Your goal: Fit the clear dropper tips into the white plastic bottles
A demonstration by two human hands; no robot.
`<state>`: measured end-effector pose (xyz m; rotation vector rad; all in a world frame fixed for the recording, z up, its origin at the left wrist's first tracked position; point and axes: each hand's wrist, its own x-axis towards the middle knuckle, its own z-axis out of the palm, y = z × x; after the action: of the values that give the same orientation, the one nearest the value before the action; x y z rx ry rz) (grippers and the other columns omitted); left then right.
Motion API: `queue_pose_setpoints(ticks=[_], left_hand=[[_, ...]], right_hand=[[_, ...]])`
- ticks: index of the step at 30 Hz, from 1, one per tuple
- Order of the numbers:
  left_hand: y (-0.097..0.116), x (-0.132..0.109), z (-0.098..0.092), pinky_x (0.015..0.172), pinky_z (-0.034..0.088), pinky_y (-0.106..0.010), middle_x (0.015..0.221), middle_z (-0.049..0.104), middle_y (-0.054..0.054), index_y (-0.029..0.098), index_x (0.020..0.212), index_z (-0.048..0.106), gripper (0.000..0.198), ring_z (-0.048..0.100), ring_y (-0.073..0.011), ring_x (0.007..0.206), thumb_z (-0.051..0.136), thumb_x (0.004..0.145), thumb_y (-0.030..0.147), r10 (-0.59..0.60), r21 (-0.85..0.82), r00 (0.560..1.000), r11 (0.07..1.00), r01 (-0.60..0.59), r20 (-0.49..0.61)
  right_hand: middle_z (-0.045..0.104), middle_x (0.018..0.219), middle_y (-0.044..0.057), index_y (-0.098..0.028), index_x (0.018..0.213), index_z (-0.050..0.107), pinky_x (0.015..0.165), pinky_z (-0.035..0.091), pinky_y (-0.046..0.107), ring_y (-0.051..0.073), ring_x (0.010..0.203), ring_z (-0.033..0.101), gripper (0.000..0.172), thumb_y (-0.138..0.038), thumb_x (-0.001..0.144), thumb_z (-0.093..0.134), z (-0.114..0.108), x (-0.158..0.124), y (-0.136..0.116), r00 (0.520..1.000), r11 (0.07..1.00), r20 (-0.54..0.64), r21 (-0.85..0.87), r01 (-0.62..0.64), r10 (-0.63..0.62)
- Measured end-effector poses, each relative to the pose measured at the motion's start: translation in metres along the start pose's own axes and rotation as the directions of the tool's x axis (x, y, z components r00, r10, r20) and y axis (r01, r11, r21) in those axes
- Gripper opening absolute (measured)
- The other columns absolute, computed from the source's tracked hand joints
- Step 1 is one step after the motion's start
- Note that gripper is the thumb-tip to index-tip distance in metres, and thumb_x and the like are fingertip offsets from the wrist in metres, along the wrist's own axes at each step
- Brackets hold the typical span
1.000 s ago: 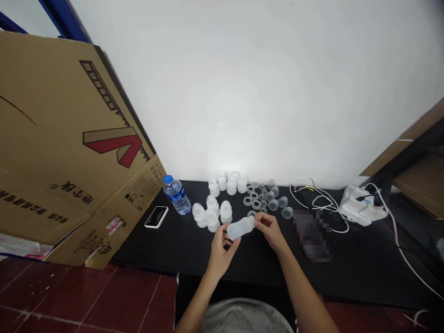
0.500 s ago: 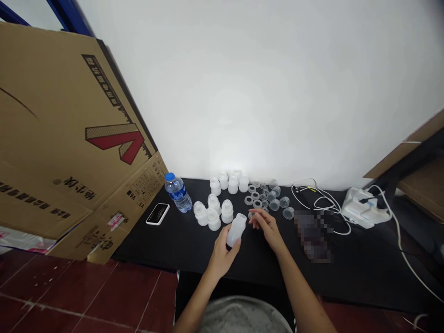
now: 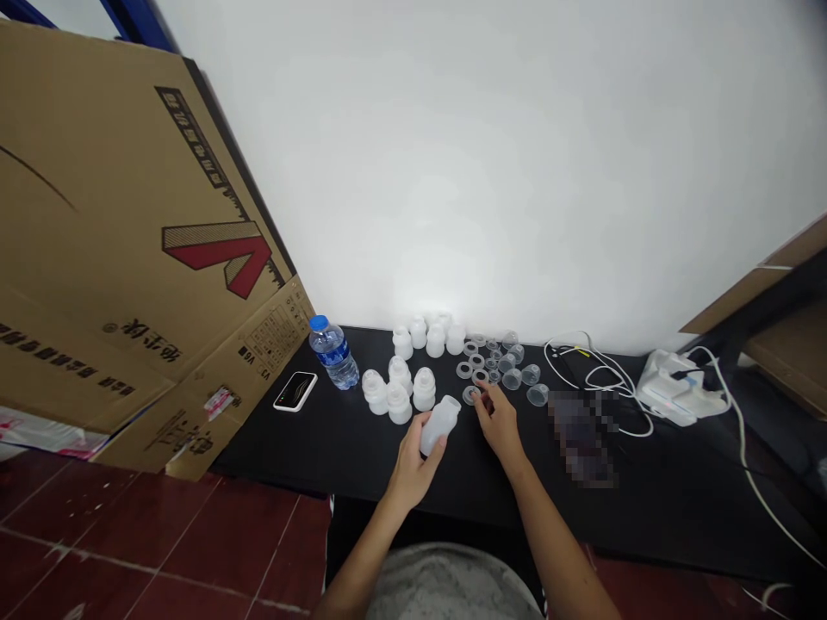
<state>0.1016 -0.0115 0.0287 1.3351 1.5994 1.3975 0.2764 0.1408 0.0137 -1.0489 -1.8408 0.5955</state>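
Seated at a black table [image 3: 362, 448], a person wraps the left hand [image 3: 413, 465] around the lower body of a translucent white plastic bottle [image 3: 440, 424], holding it just above the tabletop. The bottle tilts with its open neck towards one o'clock. The grip sits low, which leaves the mouth bare and turned to the other hand.

The right hand [image 3: 500, 424] lies low over the table at the bottle's three o'clock. Its fingers are stretched to eleven o'clock and their tips meet a small clear plastic ring [image 3: 470, 394]. Whether they have pinched it cannot be told.

More clear rings [image 3: 476, 362] and clear domed caps [image 3: 520, 377] are spread in loose rows at the hand's twelve o'clock, apparently within easy reach. At the held bottle's ten o'clock stands a cluster of upright white bottles [image 3: 401, 392], with a second row [image 3: 430, 337] against the wall.

Farther out at ten o'clock are a blue-capped water bottle [image 3: 332, 353] and a white-edged phone [image 3: 295, 392], beside a large brown cardboard box [image 3: 129, 258]. White cables [image 3: 594, 370] and a white plug block [image 3: 672, 387] lie at three o'clock.
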Motion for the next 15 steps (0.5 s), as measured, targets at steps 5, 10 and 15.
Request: queue_pose_setpoints(ticks=[5, 10, 15], left_hand=[[0.0029, 0.0010, -0.0002, 0.100, 0.054, -0.040, 0.129, 0.074, -0.010, 0.023, 0.136, 0.062, 0.040, 0.070, -0.0276, 0.112, 0.061, 0.105, 0.048, -0.008, 0.001, 1.000, 1.000, 0.008, 0.006], [0.0050, 0.0008, -0.0009, 0.097, 0.054, -0.039, 0.128, 0.074, -0.009, 0.024, 0.135, 0.062, 0.039, 0.070, -0.0271, 0.111, 0.060, 0.105, 0.048, -0.002, -0.001, 1.000, 1.000, 0.002, 0.008], [0.0052, 0.0008, -0.0008, 0.100, 0.055, -0.042, 0.131, 0.074, -0.011, 0.024, 0.137, 0.062, 0.042, 0.071, -0.0292, 0.116, 0.063, 0.103, 0.049, -0.005, 0.013, 1.000, 1.000, 0.004, 0.009]], right_hand=[[0.074, 0.085, 0.007, -0.021, 0.097, 0.075, 0.068, 0.052, 0.034, 0.022, 0.069, 0.065, 0.032, -0.047, 0.105, 0.059, 0.0013, -0.0019, -0.0025, 0.997, 1.000, 0.076, 0.026, 0.007, -0.009], [0.076, 0.086, 0.008, -0.023, 0.094, 0.076, 0.070, 0.052, 0.035, 0.024, 0.073, 0.068, 0.035, -0.052, 0.106, 0.059, -0.0008, -0.0027, -0.0071, 0.995, 0.998, 0.094, 0.055, 0.007, -0.012], [0.077, 0.088, 0.009, -0.024, 0.096, 0.078, 0.071, 0.053, 0.038, 0.025, 0.074, 0.068, 0.039, -0.056, 0.106, 0.058, -0.0025, -0.0020, -0.0078, 0.996, 0.999, 0.086, 0.049, 0.014, -0.018]])
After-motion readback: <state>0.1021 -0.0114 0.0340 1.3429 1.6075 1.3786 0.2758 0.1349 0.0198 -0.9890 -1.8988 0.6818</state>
